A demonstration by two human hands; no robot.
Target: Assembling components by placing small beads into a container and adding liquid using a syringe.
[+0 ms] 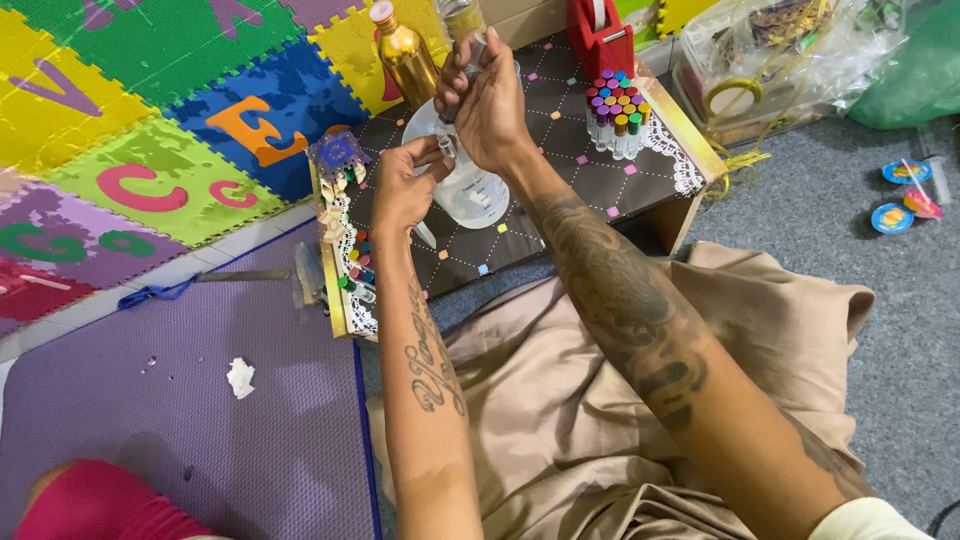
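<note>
My right hand (pixel 487 100) is closed around a slim syringe-like tube (pixel 470 55) held upright above a clear glass beaker (pixel 475 195). My left hand (pixel 400 185) pinches a small clear vial (pixel 443 140) just under the tube's tip, over the beaker's mouth. The beaker stands on a low dark table (pixel 570 165) with a lace-edged patterned top. A rack of small vials with coloured caps (pixel 618 110) sits on the table to the right of my hands. A gold bottle (pixel 405 60) stands behind my left hand.
A red tape dispenser (pixel 600 40) is at the table's far edge. Coloured foam letter mats (pixel 180 110) cover the floor to the left, a purple mat (pixel 200 400) lies nearer. Plastic bags (pixel 790 50) and small round toys (pixel 900 195) are on the grey carpet at right.
</note>
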